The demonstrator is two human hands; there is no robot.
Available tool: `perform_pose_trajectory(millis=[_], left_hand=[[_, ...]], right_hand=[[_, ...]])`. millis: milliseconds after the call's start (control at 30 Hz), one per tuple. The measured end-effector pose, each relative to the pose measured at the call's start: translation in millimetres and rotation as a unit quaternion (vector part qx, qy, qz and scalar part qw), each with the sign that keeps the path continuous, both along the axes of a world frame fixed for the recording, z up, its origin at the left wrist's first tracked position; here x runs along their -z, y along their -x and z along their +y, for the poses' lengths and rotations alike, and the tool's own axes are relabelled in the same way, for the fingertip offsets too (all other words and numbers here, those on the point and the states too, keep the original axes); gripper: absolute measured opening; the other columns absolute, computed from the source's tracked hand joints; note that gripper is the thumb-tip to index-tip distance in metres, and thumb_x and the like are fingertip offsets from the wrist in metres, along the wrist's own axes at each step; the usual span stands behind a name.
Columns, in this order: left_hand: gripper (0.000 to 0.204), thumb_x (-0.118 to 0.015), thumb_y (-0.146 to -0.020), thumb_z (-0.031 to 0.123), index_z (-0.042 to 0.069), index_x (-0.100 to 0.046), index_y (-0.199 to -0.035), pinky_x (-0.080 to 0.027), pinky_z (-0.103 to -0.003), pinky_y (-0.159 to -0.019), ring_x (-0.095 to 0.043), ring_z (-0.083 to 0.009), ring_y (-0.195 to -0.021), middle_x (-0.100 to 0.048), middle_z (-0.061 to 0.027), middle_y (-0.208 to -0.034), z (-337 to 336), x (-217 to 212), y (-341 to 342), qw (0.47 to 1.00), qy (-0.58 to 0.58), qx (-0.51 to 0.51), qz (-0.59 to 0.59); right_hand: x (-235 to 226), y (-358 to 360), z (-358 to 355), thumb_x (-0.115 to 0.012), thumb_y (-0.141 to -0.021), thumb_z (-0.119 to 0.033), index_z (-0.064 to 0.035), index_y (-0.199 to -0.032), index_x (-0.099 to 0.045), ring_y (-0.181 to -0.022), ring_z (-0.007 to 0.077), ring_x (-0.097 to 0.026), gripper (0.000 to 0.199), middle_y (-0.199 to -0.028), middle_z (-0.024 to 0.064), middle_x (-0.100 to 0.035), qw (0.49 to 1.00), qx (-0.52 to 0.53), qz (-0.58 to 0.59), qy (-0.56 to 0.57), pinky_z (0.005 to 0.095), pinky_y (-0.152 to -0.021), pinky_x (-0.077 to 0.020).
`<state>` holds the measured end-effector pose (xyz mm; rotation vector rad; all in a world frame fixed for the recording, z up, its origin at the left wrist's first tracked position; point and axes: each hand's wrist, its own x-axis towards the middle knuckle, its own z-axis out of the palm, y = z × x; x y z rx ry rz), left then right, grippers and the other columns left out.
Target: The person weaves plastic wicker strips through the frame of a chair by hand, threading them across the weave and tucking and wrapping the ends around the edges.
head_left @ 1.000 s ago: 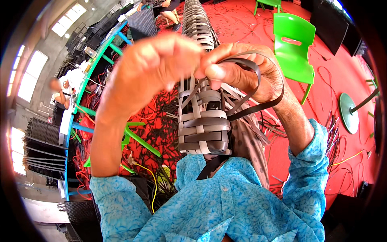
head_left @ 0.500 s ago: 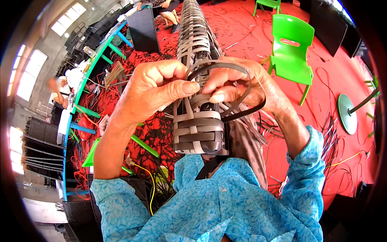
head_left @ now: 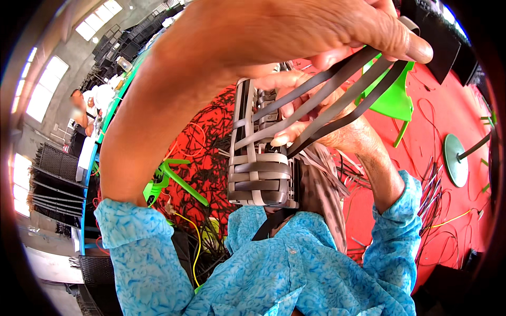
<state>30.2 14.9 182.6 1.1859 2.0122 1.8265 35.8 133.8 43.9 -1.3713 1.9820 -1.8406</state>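
Note:
A long, narrow frame wrapped in woven grey strips points away from me, its near end just in front of my body. Several loose flat strips run from it up to the far right. My left hand is closed on these strips, stretched across above the frame, its forearm covering much of the frame's far part. Beneath the strips, my right hand is at the frame's right side with thumb and forefinger apart. The strips partly cover its fingers.
A green plastic chair stands on the red floor at right, partly hidden by my left hand. Farther right is a round dark-green base with a pole. Cut strips litter the floor at left. A person is by the long table at far left.
My left hand has swung up and to the right, drawing the looped strips out into long, nearly straight lengths. My right hand's thumb and forefinger have parted beside the frame.

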Motion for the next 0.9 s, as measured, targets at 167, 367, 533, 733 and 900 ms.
perform_pose_trajectory(millis=[167,367,533,733,900], left_hand=[[0.042,-0.064,-0.087,0.033,-0.001,-0.053,-0.11,-0.033,-0.015,-0.046,-0.042,-0.0013,-0.053,-0.059,-0.0034,-0.08,-20,5,-3,0.998,0.031,-0.046,0.04],[0.057,-0.065,-0.086,0.04,-0.003,-0.052,-0.122,-0.036,-0.015,-0.049,-0.046,-0.0013,-0.058,-0.06,-0.0024,-0.085,-80,46,-47,0.98,0.132,-0.149,0.007],[0.03,-0.07,-0.086,0.019,0.001,-0.063,-0.107,-0.043,-0.019,-0.061,-0.048,-0.0035,-0.062,-0.059,0.0036,-0.074,-90,90,-68,0.949,0.212,-0.222,0.071],[0.016,-0.067,-0.089,0.019,0.003,-0.066,-0.093,-0.039,-0.02,-0.054,-0.045,-0.0007,-0.059,-0.056,0.0035,-0.067,-98,99,-71,0.949,0.16,-0.269,0.043],[0.014,-0.06,-0.093,0.019,0.006,-0.062,-0.097,-0.037,-0.019,-0.05,-0.05,-0.0061,-0.054,-0.058,0.0008,-0.069,-84,32,-63,0.904,0.122,-0.308,0.268]], right_hand=[[-9,8,-15,-0.075,-0.082,-0.021,-0.0011,-0.091,-0.07,-0.074,0.0081,-0.058,0.022,-0.087,0.0025,-0.068,0.986,-0.149,-0.03,0.066,0.0247,-0.064,-0.0467],[-11,6,-13,-0.064,-0.091,-0.021,0.0009,-0.077,-0.064,-0.067,0.0059,-0.052,0.026,-0.071,0.0009,-0.058,0.992,-0.054,0.021,0.109,0.0243,-0.057,-0.0412],[-11,9,-28,-0.067,-0.089,-0.016,0.0001,-0.066,-0.056,-0.065,0.0057,-0.05,0.03,-0.07,-0.0003,-0.053,0.971,-0.057,0.079,0.219,0.0232,-0.054,-0.0381],[5,11,-2,-0.071,-0.082,-0.003,-0.0037,-0.089,-0.062,-0.079,0.0072,-0.057,0.011,-0.092,0.0032,-0.059,0.977,-0.11,-0.136,0.124,0.0229,-0.07,-0.0474],[16,11,-9,-0.076,-0.079,-0.011,-0.0039,-0.09,-0.066,-0.076,0.0082,-0.055,0.016,-0.081,-0.0009,-0.059,0.993,-0.098,0.035,0.051,0.0242,-0.069,-0.0457]])
